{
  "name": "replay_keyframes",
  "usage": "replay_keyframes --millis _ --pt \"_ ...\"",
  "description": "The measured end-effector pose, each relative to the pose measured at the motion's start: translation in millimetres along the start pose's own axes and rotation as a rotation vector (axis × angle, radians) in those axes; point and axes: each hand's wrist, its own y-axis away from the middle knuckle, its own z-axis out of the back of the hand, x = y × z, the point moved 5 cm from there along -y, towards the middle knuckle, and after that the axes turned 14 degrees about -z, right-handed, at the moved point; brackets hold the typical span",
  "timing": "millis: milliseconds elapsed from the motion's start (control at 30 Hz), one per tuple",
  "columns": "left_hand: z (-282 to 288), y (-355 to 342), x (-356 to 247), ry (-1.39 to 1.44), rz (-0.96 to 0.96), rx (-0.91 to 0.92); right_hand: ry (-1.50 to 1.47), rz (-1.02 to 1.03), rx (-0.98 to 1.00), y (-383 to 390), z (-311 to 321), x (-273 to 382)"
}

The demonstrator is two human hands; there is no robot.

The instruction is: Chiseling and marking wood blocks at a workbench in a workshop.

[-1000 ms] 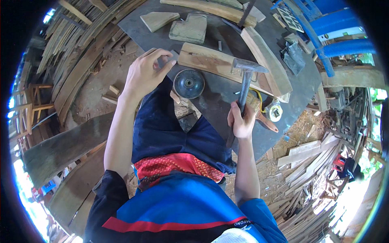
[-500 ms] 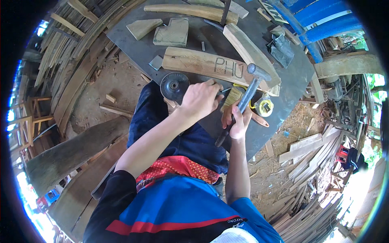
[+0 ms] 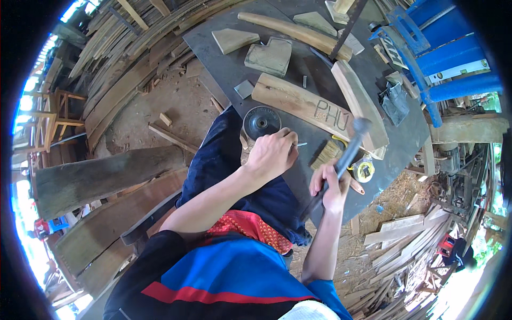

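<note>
My left hand (image 3: 273,153) is closed in a pinch beside a round black disc (image 3: 261,123) with a hole in its hub. A thin metal rod (image 3: 302,144) pokes out past its fingertips; the rest is hidden in the fingers. My right hand (image 3: 333,186) grips a hammer (image 3: 349,154) by its dark handle, with the blurred head raised toward the far side. Under and beside that hand lie a bristle brush (image 3: 324,154) and a round yellow tape measure (image 3: 364,170). Beyond both hands, a wooden board (image 3: 301,104) with dark lettering rests on the dark tabletop (image 3: 224,69).
A long pale timber piece (image 3: 358,104) lies to the right of the board. Wood offcuts (image 3: 269,56) and a curved wooden piece (image 3: 293,34) sit at the far side. Blue metal frames (image 3: 453,58) stand at the far right. Stacked planks (image 3: 405,240) cover the floor on the right.
The view has shifted, so the table appears farther right and lower. Against the table, my left hand has drawn back slightly left and toward me. Both hands keep their grips.
</note>
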Motion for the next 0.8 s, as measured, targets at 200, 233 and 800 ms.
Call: replay_keyframes --millis 200,233,800 --pt "-3 19 4 0.029 0.106 -0.029 0.147 -0.359 -0.325 42 -8 22" --pt "-3 22 4 0.059 0.109 -0.054 0.154 -0.366 -0.340 44 -6 19" --pt "-6 28 19 0.137 0.203 -0.119 1.014 -0.287 -0.480 35 -16 -2"
